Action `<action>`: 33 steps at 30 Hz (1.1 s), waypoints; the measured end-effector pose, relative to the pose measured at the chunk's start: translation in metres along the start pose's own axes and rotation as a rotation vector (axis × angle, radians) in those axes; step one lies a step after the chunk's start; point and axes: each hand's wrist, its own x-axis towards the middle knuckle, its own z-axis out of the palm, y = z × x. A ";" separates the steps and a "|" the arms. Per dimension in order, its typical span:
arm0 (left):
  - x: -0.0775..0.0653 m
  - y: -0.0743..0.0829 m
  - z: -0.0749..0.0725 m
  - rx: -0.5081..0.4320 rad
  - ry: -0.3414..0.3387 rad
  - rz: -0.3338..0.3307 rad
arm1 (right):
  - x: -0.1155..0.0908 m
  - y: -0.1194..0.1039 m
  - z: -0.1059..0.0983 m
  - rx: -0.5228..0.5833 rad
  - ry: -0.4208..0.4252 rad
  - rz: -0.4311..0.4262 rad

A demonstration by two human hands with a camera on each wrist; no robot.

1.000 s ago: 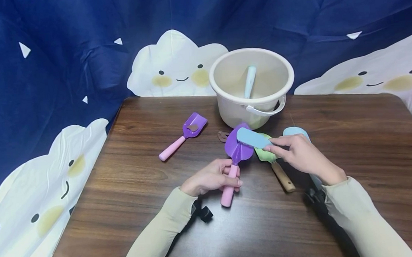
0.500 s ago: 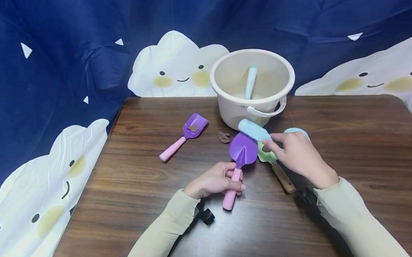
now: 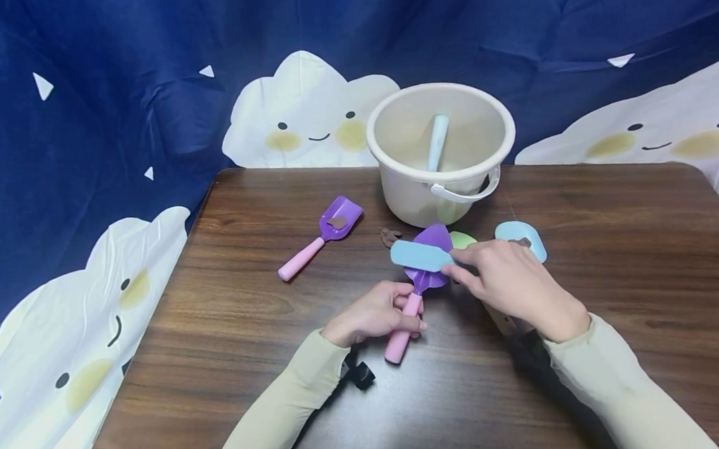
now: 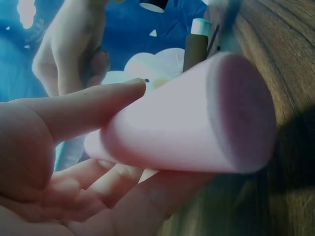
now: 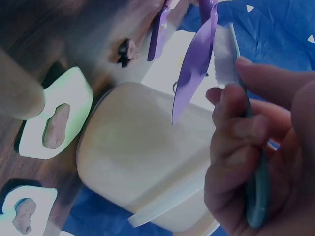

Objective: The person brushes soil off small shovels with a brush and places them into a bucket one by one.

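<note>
In the head view my left hand (image 3: 375, 314) grips the pink handle (image 3: 402, 329) of a purple toy trowel (image 3: 435, 236), blade pointing away, lifted off the table. The handle's round end (image 4: 241, 113) fills the left wrist view. My right hand (image 3: 520, 283) pinches a light blue brush (image 3: 421, 256), which lies across the trowel's blade and hides its middle. In the right wrist view the brush's pale bristles (image 5: 225, 56) face the purple blade (image 5: 194, 69); I cannot tell whether they touch it.
Behind stands a white bucket (image 3: 401, 197) with a light blue handle (image 3: 437, 142) inside. A second purple shovel (image 3: 342, 219) bearing a brown piece lies left. A brown lump (image 3: 389, 237) sits before the bucket. Green (image 5: 78, 93) and blue (image 3: 519, 231) shovels, each with a brown piece, lie right.
The brush first moved toward the blade's upper right edge, then came back left and nearer, across the blade. The left hand keeps its grip on the trowel and has hardly moved.
</note>
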 end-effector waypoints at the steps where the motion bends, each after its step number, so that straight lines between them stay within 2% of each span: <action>1: 0.000 0.000 0.000 0.015 0.002 0.000 | 0.001 0.001 0.000 0.005 -0.001 0.021; 4: 0.000 0.000 0.001 0.036 0.001 -0.007 | 0.002 0.007 0.000 0.023 0.009 0.081; 8: -0.001 0.000 0.002 0.014 -0.012 -0.028 | 0.003 0.016 0.001 0.039 0.044 0.148; 13: -0.002 0.000 0.003 -0.011 -0.030 -0.046 | 0.001 0.025 -0.001 0.059 0.032 0.229; 19: -0.004 0.002 0.003 -0.010 -0.045 -0.043 | -0.001 0.031 -0.002 0.064 0.056 0.242; 24: -0.003 0.002 -0.003 -0.094 -0.041 -0.032 | -0.004 0.033 0.004 0.079 0.090 0.143; 28: -0.003 0.003 -0.010 -0.142 -0.033 -0.018 | -0.007 0.037 0.012 0.105 0.118 -0.019; 31: -0.003 0.003 -0.015 -0.130 -0.042 0.006 | -0.010 0.039 0.016 0.128 0.136 -0.136; 33: -0.003 0.003 -0.017 -0.111 -0.053 0.024 | -0.011 0.041 0.017 0.144 0.127 -0.179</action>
